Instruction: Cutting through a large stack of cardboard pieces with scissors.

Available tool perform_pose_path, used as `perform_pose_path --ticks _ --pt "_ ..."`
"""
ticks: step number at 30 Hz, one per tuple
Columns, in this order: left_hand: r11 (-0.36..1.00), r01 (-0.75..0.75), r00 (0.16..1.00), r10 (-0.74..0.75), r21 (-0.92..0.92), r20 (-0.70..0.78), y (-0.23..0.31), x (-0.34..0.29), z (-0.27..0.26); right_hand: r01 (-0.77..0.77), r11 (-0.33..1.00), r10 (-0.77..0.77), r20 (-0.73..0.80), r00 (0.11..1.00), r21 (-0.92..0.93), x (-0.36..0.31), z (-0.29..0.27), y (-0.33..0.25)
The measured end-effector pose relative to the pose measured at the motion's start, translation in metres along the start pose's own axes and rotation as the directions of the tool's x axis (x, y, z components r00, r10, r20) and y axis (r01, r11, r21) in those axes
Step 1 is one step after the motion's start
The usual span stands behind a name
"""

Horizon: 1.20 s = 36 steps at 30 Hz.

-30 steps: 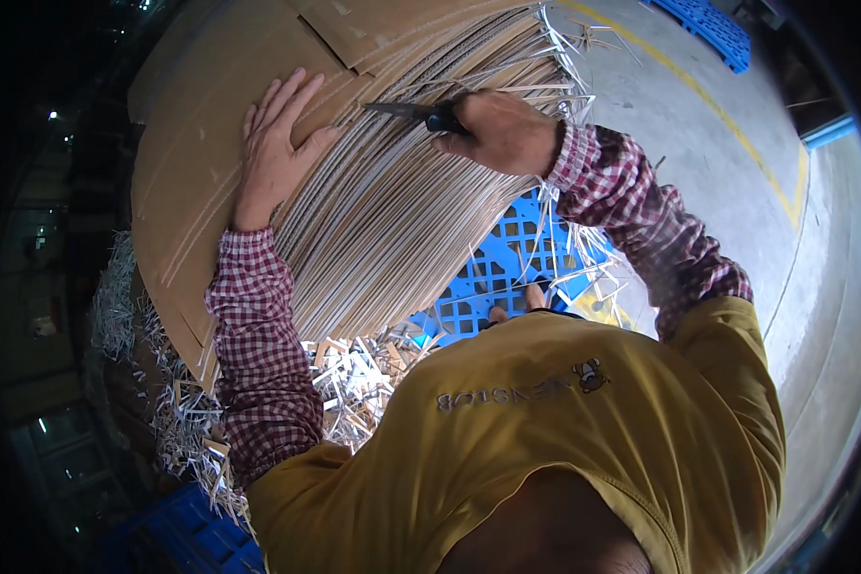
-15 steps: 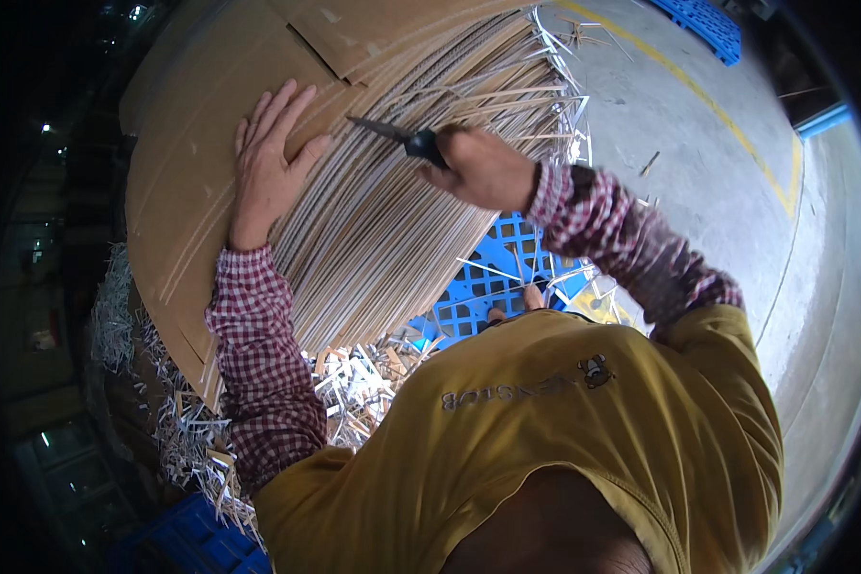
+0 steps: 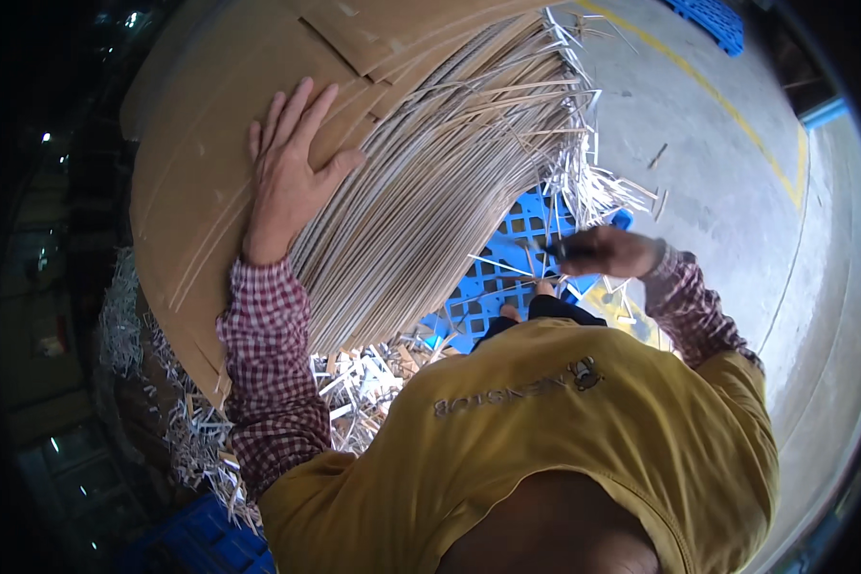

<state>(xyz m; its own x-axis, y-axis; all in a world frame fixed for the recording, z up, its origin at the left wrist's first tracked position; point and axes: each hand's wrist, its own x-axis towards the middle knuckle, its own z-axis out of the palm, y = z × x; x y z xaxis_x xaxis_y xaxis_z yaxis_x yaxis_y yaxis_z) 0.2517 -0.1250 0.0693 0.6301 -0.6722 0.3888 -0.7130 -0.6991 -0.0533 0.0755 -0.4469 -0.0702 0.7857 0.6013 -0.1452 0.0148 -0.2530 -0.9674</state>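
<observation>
A tall stack of brown cardboard sheets (image 3: pixel 196 191) stands in front of me, its layered edges (image 3: pixel 421 201) facing me and the right. Flat on the top sheet rests my left hand (image 3: pixel 290 177), fingers spread, close to the near edge. My right hand (image 3: pixel 610 251) is to the right of the stack, apart from it, above the blue pallet. Its fingers are wrapped round the dark handle of a knife (image 3: pixel 572 249); the blade is blurred by motion and hard to make out. Thin strips of cardboard (image 3: pixel 526 96) stick out along the stack's right side.
Beneath the stack lies a blue plastic pallet (image 3: pixel 488 287). Loose white and brown cardboard strips (image 3: pixel 364 387) are heaped near my left forearm and at the stack's right corner. A concrete floor (image 3: pixel 679 191) with a yellow line stretches right; another blue pallet (image 3: pixel 708 21) is at the far right.
My right hand has swept the knife from the stack's top edge down and right, off the cardboard. More strips now hang at the right corner. My left hand stays flat on the top sheet.
</observation>
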Motion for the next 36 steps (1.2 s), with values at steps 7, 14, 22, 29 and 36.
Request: perform_pose_path --ticks 7,14,22,29,36 --pt "0.996 -0.047 0.998 0.049 0.078 -0.025 0.001 -0.001 -0.001 0.223 0.967 -0.244 -0.201 0.949 -0.126 0.099 -0.017 -0.060" --pt "0.993 -0.033 0.998 0.038 0.116 -0.043 -0.008 -0.001 -0.003 0.163 0.978 -0.183 -0.164 0.969 -0.127 0.121 -0.022 -0.072" --pt "0.998 -0.029 0.987 0.037 0.052 -0.155 -0.006 -0.004 -0.011 0.244 0.955 -0.265 -0.117 0.957 -0.167 0.132 -0.027 -0.066" --pt "0.974 0.223 0.931 -0.198 0.047 -0.306 -0.010 -0.009 -0.030 0.348 0.930 -0.365 -0.212 0.907 -0.117 0.153 0.001 -0.064" --pt "0.958 0.266 0.932 -0.227 0.108 -0.283 -0.012 -0.021 -0.038 0.340 0.926 -0.361 -0.120 0.925 -0.165 0.093 0.052 0.011"
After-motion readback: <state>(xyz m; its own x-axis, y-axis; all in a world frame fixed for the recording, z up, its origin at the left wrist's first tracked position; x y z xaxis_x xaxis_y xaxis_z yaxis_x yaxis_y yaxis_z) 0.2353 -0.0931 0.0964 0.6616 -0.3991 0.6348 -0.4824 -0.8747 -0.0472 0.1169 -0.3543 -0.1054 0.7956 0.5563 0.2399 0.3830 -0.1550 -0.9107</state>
